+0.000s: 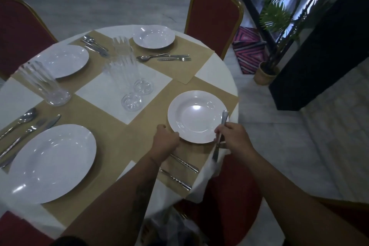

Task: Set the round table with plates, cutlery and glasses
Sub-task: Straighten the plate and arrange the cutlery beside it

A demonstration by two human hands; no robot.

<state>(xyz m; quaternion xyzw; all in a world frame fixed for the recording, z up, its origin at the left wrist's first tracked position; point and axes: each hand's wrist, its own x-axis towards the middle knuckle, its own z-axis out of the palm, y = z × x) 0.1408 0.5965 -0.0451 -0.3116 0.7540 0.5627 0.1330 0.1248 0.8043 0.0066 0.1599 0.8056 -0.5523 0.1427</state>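
My right fingers (220, 131) pinch a knife (221, 130); left fingers (175, 136) grip the soup plate (196, 117) rim. Nudged outward, it could slide off the table (217, 66).

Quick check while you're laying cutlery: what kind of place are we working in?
Probably a banquet or restaurant dining room: a round table under white cloth set for four, red padded banquet chairs with gold frames, and a potted palm by a dark glass partition.

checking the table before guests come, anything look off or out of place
Three glasses stand bunched at the table's centre instead of at place settings; only one glass sits by a plate. The right hand holds cutlery over the nearest plate, not yet laid.
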